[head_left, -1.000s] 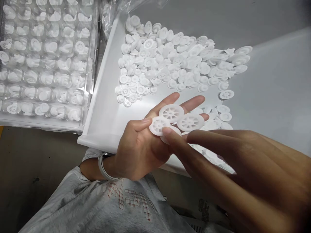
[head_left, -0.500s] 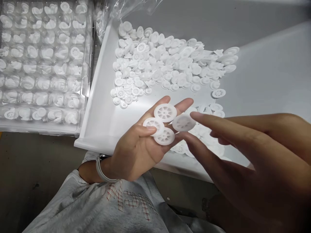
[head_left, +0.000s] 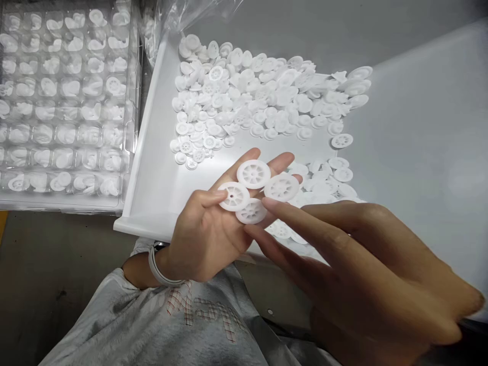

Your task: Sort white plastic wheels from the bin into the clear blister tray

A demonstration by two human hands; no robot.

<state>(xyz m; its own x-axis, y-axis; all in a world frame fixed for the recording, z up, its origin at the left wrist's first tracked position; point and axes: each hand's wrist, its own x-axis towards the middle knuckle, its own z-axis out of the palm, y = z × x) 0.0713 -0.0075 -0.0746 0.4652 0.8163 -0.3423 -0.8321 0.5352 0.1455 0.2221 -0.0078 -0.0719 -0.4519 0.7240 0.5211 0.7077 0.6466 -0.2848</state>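
Palm up, my left hand [head_left: 213, 229] carries several white plastic wheels with spokes. Its thumb presses on the left wheel [head_left: 234, 196], while the upper wheel [head_left: 253, 174] and the right wheel [head_left: 282, 187] lie across the fingers. The index finger and thumb of my right hand [head_left: 343, 269] close on the edge of the lower wheel [head_left: 250, 211], which still rests over the left palm. Beneath both hands is a white tray [head_left: 147, 168], with a pile of similar wheels and small white parts [head_left: 259, 96] in its far half.
A second heap of white wheels [head_left: 324, 178] lies in the tray behind my right hand, partly hidden by it. To the left stands a clear compartment box [head_left: 127, 157] filled with white parts. A clear plastic bag [head_left: 186, 12] hangs over the tray's far left corner.
My right hand has moved left and down from the right wheel to the lower one. The right wheel now lies on the left fingers, and the view has shifted slightly.
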